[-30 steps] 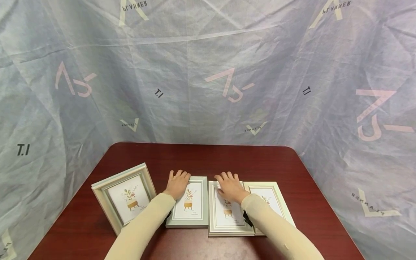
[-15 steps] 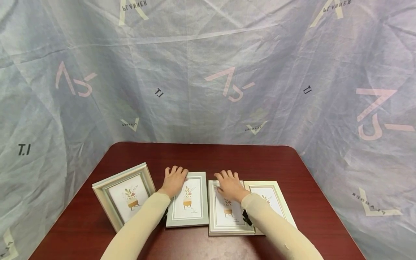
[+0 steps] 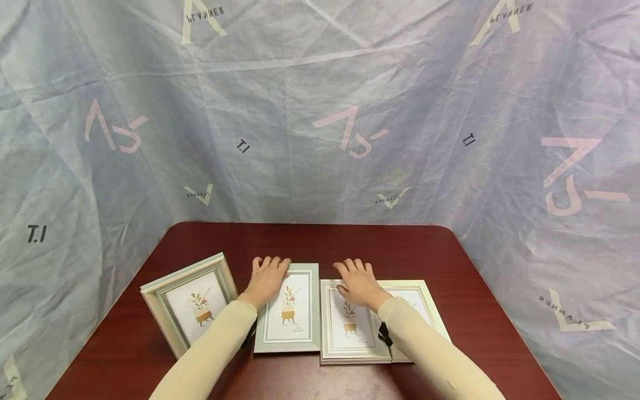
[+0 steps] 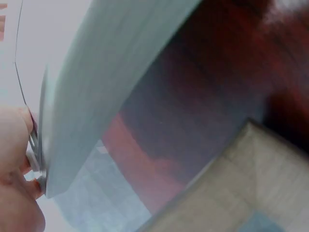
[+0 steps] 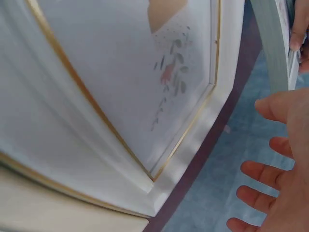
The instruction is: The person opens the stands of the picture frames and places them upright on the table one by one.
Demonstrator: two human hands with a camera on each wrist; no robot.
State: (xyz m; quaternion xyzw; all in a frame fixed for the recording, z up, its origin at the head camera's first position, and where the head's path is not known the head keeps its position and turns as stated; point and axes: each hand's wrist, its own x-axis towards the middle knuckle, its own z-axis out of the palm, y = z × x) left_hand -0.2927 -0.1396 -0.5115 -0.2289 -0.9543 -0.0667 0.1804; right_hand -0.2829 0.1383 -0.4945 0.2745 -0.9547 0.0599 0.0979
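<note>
My left hand (image 3: 264, 281) grips the upper left edge of a pale grey-green picture frame (image 3: 314, 311). Its far end is raised off the table, as the left wrist view shows by the frame's side (image 4: 101, 82) and fingers curled at its edge. Over the upper part of a white picture frame (image 3: 350, 353) hovers my right hand (image 3: 361, 286), fingers spread and apart from it in the right wrist view. That white frame overlaps or abuts a cream picture frame (image 3: 430, 300) on its right.
A larger beige picture frame (image 3: 200, 308) stands tilted at the left, beside my left forearm. All rest on a dark red table (image 3: 320, 244). A grey printed cloth (image 3: 285, 128) hangs behind the table and along both sides.
The left hand has shifted left and lifted the far end of the grey-green frame. The right hand has come up off the white frame and moved slightly right.
</note>
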